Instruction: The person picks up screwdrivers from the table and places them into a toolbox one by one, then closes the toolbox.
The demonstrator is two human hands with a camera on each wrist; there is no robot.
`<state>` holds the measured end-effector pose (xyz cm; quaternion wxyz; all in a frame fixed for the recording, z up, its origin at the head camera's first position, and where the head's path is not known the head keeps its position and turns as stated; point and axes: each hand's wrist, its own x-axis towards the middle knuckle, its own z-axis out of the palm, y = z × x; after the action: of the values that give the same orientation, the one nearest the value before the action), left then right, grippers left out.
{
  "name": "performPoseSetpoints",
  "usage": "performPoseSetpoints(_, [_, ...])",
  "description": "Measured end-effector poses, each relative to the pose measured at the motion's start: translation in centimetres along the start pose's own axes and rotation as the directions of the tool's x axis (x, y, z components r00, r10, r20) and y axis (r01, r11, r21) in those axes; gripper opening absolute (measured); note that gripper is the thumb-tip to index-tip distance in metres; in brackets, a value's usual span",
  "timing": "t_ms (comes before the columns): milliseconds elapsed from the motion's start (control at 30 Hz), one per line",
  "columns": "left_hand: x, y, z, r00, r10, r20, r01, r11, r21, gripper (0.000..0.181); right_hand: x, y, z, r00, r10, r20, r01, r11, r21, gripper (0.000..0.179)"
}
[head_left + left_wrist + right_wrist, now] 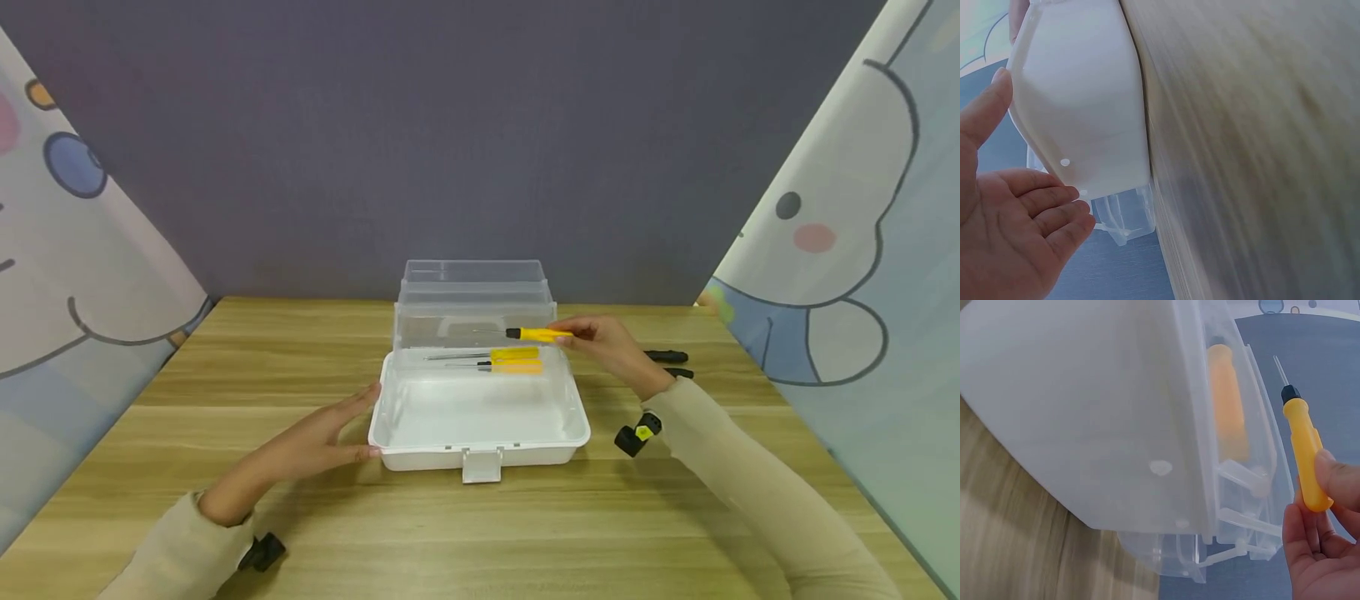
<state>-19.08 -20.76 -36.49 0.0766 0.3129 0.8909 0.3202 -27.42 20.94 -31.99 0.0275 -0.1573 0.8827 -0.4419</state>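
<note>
Your right hand (607,343) grips a yellow screwdriver (536,334) by its handle's end, above the rear of an open white toolbox (420,461), while your left hand (322,437), fingers extended and apart, touches the box's side. Progress looks partial: yellow-handled screwdrivers (516,353) already lie in the clear rear tray (1257,425), their exact count hard to tell. Left to place, it seems: the 1 in your grasp and perhaps 2 black items (666,357) on the desk (480,542).

The table (480,542), streaked with wood grain, meets a plain dark grey wall (480,150) before me; pale sheets (900,450) with big cartoon figures (847,167) flank it on both sides.
</note>
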Motion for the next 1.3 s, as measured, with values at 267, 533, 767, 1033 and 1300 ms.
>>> performPoseSetpoints(267, [-0.1,0.0,0.1,1.000,-0.011,0.004,0.011,1.000,-0.008,0.086,0.6,0.2,0.8,0.999,0.007,0.039,-0.010,0.998,0.063,0.027])
performPoseSetpoints(533, [-0.1,0.0,0.1,1.000,-0.003,0.000,0.003,1.000,-0.001,0.085,0.9,-0.3,1.2,0.998,0.031,0.051,-0.035,0.997,0.067,0.027])
performPoseSetpoints(767, [-0.1,-0.1,0.2,1.000,0.000,-0.007,0.000,1.000,0.002,0.085,1.6,-0.7,1.4,0.994,0.086,0.074,-0.090,0.995,0.051,0.028])
performPoseSetpoints(1033, [-0.1,-0.1,0.1,1.000,-0.005,0.000,0.005,1.000,-0.002,0.086,2.3,-1.3,1.8,0.995,0.055,0.083,-0.057,0.998,0.016,0.026])
performPoseSetpoints(1300, [-0.1,0.0,0.1,1.000,-0.001,-0.003,0.001,1.000,-0.008,0.086,2.8,-1.5,2.2,0.996,0.017,0.086,-0.017,1.000,0.002,0.025])
